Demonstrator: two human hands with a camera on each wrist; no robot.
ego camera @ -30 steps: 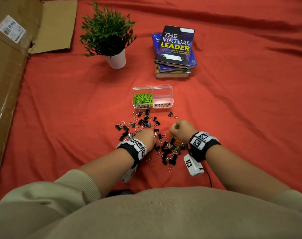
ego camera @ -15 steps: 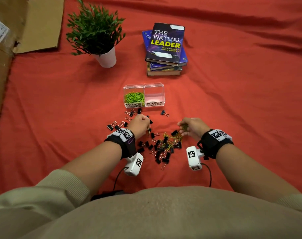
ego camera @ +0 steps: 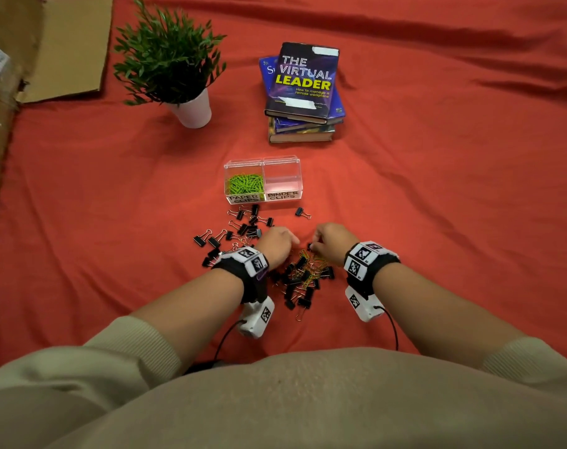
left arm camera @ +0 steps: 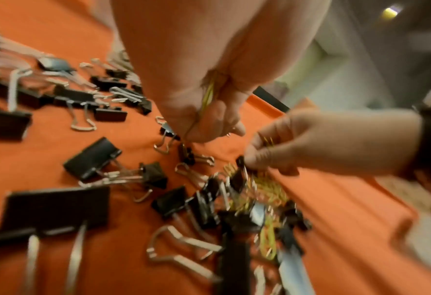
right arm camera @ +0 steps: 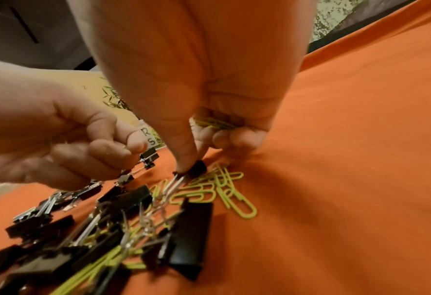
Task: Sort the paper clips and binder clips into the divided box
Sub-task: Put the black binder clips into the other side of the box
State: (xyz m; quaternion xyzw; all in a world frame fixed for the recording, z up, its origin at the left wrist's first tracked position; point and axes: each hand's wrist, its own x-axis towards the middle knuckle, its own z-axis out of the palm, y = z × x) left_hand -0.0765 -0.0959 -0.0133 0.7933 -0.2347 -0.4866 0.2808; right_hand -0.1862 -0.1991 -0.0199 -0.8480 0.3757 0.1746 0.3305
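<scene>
A red cloth (ego camera: 437, 189) covers the surface. The box (ego camera: 263, 180) sits beyond the heap (ego camera: 303, 273) of mixed clips, green paper clips (ego camera: 245, 184) in its left half. The right hand (ego camera: 332, 243) pinches a binder clip (right arm camera: 197, 169) with paper clips (right arm camera: 214, 122) palmed; the left hand (ego camera: 275, 243) grips paper clips (left arm camera: 208, 95). Risk: mixed handfuls landing in the wrong compartment. Only the wrist views show these holdings; only the head view shows the compartments.
</scene>
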